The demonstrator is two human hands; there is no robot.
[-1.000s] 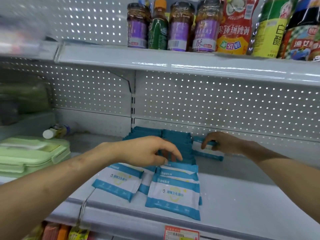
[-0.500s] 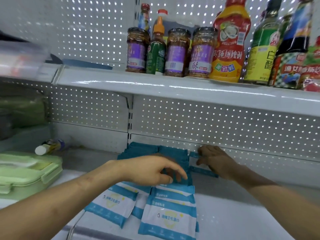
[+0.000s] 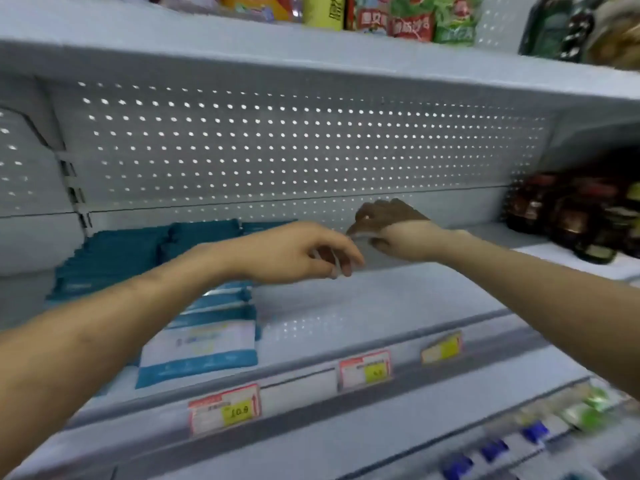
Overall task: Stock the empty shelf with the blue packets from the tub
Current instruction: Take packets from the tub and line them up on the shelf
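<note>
Dark blue packets [image 3: 138, 258] stand in rows at the back left of the white shelf [image 3: 381, 299]. Blue-and-white packets [image 3: 204, 344] lie flat in front of them, near the shelf edge. My left hand [image 3: 301, 251] hovers just right of the packets with its fingers loosely curled and nothing in them. My right hand [image 3: 398, 230] hangs close beside it over the bare shelf, wrist bent, fingers drooping in shadow; I see nothing in it. The tub is out of view.
Price tags [image 3: 225, 408] sit on the shelf's front rail. Dark jars [image 3: 568, 216] stand at the right end of the shelf. Packaged goods [image 3: 408, 19] line the shelf above, and small items [image 3: 533, 431] fill the shelf below.
The view has swung right and down. Both hands have left the packets and moved right over the bare shelf; the right hand has let go of the back packet.
</note>
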